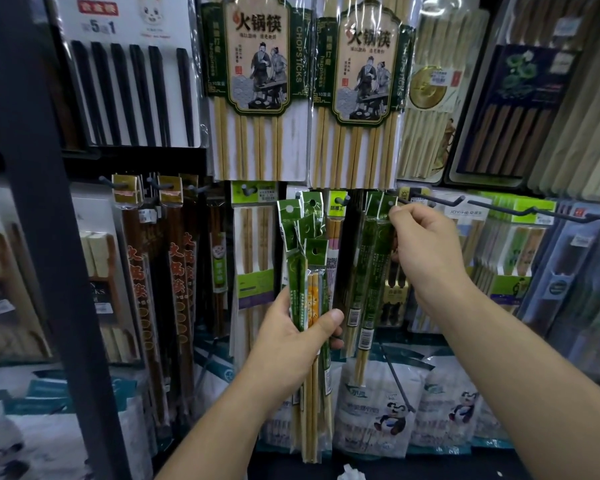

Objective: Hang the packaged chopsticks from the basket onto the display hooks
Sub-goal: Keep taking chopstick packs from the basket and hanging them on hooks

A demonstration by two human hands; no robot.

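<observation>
The right hand point(426, 244) is up at the hook point(430, 201), thumb and fingers pinched on the green header of two packs point(369, 271) that dangle just by the hook's left end. Whether their holes are over the rod I can't tell. Lower and further left of the hook, the left hand point(291, 336) is clenched round a bunch point(309, 258) of more green-topped chopstick packs, held upright with headers fanned out. Above the hook hang big hot-pot packs point(361, 81). Below it lie panda bags point(388, 410). Far left of it stands a dark post point(49, 237).
</observation>
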